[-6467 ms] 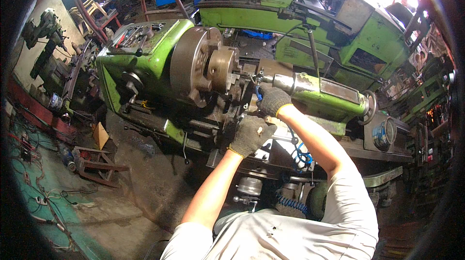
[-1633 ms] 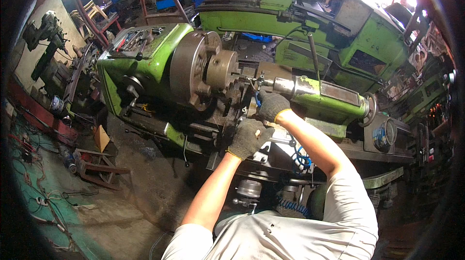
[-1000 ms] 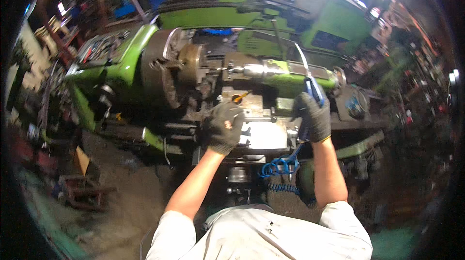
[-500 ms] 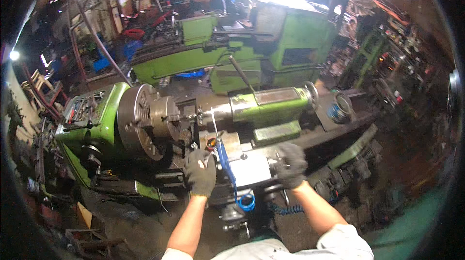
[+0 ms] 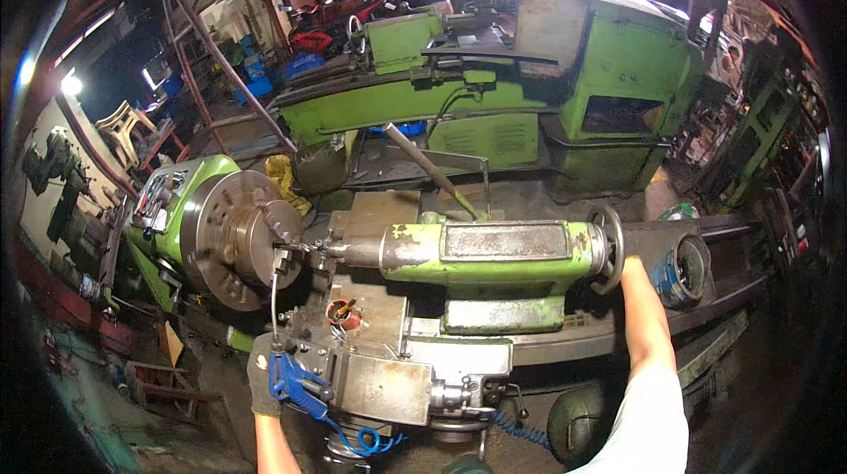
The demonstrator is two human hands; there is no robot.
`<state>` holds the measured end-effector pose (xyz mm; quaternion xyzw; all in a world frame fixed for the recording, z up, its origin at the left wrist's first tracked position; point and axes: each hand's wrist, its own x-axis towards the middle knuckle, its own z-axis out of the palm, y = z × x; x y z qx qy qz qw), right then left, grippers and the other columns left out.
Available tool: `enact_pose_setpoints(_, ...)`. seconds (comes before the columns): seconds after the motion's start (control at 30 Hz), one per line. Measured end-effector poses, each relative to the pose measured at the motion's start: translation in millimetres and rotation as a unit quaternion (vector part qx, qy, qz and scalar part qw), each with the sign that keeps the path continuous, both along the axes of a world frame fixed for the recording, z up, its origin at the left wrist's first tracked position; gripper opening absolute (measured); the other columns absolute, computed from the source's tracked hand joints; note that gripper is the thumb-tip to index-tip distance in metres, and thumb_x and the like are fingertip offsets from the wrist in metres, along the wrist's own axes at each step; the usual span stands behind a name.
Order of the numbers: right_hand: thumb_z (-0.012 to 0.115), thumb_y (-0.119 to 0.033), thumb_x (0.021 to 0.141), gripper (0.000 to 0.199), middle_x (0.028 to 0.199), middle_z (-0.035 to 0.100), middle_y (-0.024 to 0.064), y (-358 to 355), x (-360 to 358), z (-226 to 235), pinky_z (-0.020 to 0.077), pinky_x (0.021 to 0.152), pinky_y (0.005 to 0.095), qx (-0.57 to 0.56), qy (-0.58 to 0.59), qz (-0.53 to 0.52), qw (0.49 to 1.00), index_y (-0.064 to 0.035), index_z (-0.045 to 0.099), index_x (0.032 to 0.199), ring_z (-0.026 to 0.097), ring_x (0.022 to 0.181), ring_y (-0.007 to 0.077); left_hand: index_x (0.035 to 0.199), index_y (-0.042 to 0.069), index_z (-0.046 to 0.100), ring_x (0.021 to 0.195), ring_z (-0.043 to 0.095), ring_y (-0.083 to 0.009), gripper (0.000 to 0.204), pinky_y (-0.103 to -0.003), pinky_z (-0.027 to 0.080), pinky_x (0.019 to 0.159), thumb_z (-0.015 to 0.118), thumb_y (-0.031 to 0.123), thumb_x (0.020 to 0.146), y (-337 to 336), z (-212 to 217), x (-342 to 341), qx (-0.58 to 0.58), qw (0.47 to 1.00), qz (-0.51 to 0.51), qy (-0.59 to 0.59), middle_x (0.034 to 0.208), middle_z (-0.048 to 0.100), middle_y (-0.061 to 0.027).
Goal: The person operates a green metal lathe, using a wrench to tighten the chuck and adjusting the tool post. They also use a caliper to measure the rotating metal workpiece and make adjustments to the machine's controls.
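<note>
My left hand (image 5: 264,375), in a dark work glove, is closed around a blue air blow gun (image 5: 300,386). The gun's long thin nozzle (image 5: 276,302) points up toward the lathe chuck (image 5: 231,240), whose face looks smeared. A drill-like tool (image 5: 309,247) sticks out of the tailstock quill (image 5: 357,251) toward the chuck. My right forearm (image 5: 648,324) reaches to the tailstock handwheel (image 5: 609,249). The right hand itself is hidden at or behind the wheel, so its fingers do not show. A blue coiled hose trails from the gun.
On the carriage stand a red cup (image 5: 346,315) with a brush-like thing and a metal block (image 5: 384,387). A bucket (image 5: 688,269) sits right of the handwheel. A long locking lever (image 5: 428,165) rises behind the green tailstock (image 5: 503,249). Another green machine and people are farther back.
My right hand has left the carriage handles and reached up and right to the tailstock handwheel. The left hand and blow gun have shifted left, nozzle now near the chuck. The view has moved.
</note>
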<state>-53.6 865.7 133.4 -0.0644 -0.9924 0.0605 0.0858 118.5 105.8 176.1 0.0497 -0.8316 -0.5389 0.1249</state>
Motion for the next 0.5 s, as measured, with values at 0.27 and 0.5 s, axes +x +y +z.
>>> enact_pose_setpoints(0.27,0.058,-0.043,0.093,0.04,0.097,0.073,0.0194,-45.8,29.6,92.3,0.0546,0.083,0.0497,0.051,0.122,-0.043,0.99,-0.0096,0.076,0.108,0.071,0.093,0.0405,0.118,0.005,0.065,0.085,0.065,-0.0148,0.053,-0.031,0.055,0.072,0.053,0.055,0.103,8.2,0.2,12.0,0.237,0.969,0.031,-0.06,0.1,0.066,-0.0042)
enact_pose_setpoints(0.5,0.051,-0.034,0.103,0.042,0.123,0.069,0.0251,35.0,-7.1,-10.0,0.0538,0.094,0.0455,-0.109,-0.131,-0.044,0.984,-0.0012,0.07,0.121,0.068,0.111,0.0389,0.118,0.004,0.068,0.084,0.069,-0.0168,0.046,-0.033,0.057,0.074,0.055,0.045,0.102,18.1,14.0,-18.0,0.13,0.99,-0.012,-0.057,0.098,0.068,-0.0062)
